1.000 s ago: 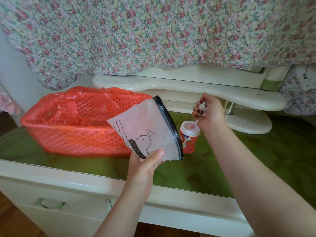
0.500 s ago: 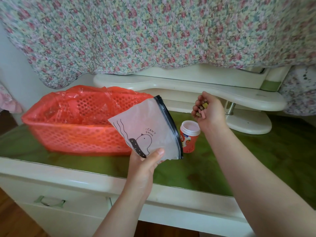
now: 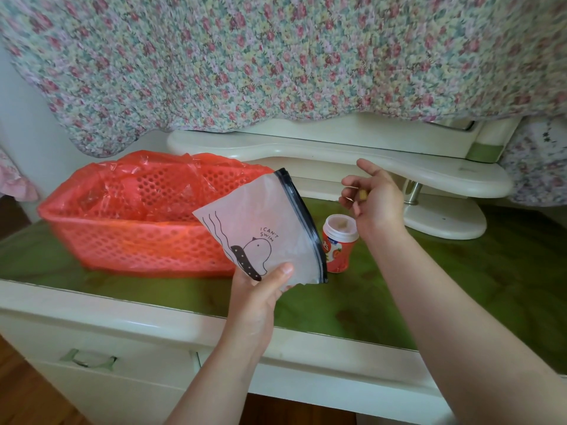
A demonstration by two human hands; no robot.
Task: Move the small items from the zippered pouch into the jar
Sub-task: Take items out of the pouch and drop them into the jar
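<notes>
My left hand [image 3: 257, 289] pinches the lower corner of the frosted zippered pouch [image 3: 264, 231], held tilted above the desk with its black zipper edge facing right. The pouch has a cartoon and the words "I CAN'T SWIM". The small red and white jar [image 3: 339, 246] stands open on the green desk top just right of the pouch, with a pale item [image 3: 340, 223] inside. My right hand [image 3: 376, 204] hovers right above the jar with its fingers spread. A small tan piece [image 3: 363, 195] shows by its palm, and no finger is closed on it.
A red mesh basket [image 3: 147, 237] lined with red plastic stands at the left of the green desk top [image 3: 460, 286]. A cream raised shelf [image 3: 337, 154] on a metal post runs behind the jar. Floral cloth [image 3: 276, 56] hangs above. Drawers sit under the front edge.
My right hand was closed on small items above the jar; its fingers have now spread. A pale item now shows in the jar. The left hand and pouch stayed put.
</notes>
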